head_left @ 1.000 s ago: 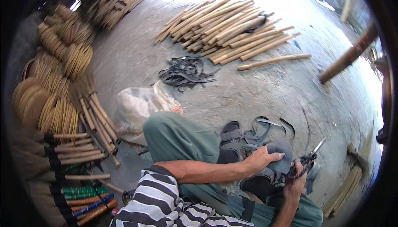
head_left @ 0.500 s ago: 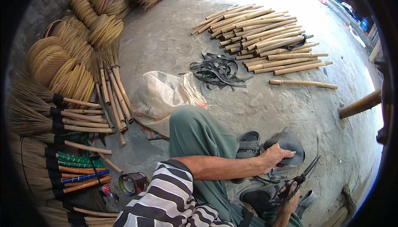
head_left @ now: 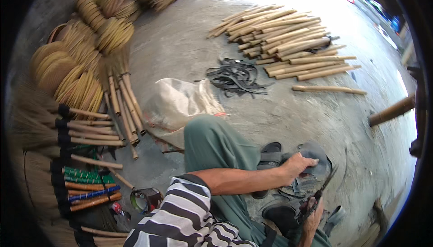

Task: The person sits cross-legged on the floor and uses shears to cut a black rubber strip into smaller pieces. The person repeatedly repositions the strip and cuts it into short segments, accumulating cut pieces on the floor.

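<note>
Taking the pale sack (head_left: 173,102) as landmark, the grey sheet (head_left: 316,150) is to its right and nearer the person, just above the floor (head_left: 361,152) or touching it; I cannot tell which. The left hand (head_left: 295,169) has its fingers clamped on the sheet's near edge, thumb on top. The right hand (head_left: 313,214), nearer the person and farther right of the sack, has its fingers wrapped around the handles of dark scissors (head_left: 325,186), whose blades point up toward the sheet; their opening is too blurred to tell. A tangle of black strips (head_left: 237,76) lies just right of the sack, bamboo sticks (head_left: 288,39) beyond that, and brooms (head_left: 92,141) left of the sack.
</note>
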Motion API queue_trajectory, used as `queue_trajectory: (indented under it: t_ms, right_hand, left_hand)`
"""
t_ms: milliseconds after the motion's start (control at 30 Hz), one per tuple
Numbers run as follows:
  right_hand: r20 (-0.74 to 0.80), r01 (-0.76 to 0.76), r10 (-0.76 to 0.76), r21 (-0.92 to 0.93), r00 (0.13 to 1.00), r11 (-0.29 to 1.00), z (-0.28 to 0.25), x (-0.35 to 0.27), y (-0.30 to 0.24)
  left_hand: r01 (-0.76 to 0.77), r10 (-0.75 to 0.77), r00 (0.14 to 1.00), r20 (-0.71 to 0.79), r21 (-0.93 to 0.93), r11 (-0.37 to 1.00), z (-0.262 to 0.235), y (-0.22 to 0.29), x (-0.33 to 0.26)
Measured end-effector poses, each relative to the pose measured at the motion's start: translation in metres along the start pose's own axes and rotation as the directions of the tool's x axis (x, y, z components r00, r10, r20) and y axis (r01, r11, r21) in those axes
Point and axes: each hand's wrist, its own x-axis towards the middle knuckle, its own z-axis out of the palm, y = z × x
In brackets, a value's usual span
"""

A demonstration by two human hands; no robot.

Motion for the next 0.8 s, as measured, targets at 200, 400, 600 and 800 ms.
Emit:
queue_trajectory:
  t_ms: [200, 400, 600, 800]
  right_hand:
    - [0.059, 0.062, -0.053, -0.152, 0.997, 0.986, -0.010, -0.001, -0.008]
    - [0.139, 0.104, -0.069, -0.266, 0.988, 0.958, -0.016, -0.001, -0.011]
    - [0.119, 0.169, -0.134, -0.372, 0.984, 0.913, -0.018, -0.006, -0.007]
    - [0.182, 0.158, -0.084, -0.436, 0.980, 0.886, -0.022, -0.007, -0.011]
  left_hand:
    - [-0.085, 0.087, 0.992, 0.092, -0.026, 0.996, 0.014, 0.024, -0.019]
    - [-0.077, 0.077, 0.997, 0.002, 0.091, 0.993, 0.023, 0.038, -0.018]
    - [-0.091, 0.103, 0.992, -0.077, 0.144, 0.985, 0.024, 0.033, -0.014]
    - [-0.215, 0.232, 0.972, -0.036, 0.261, 0.941, 0.030, 0.021, -0.012]
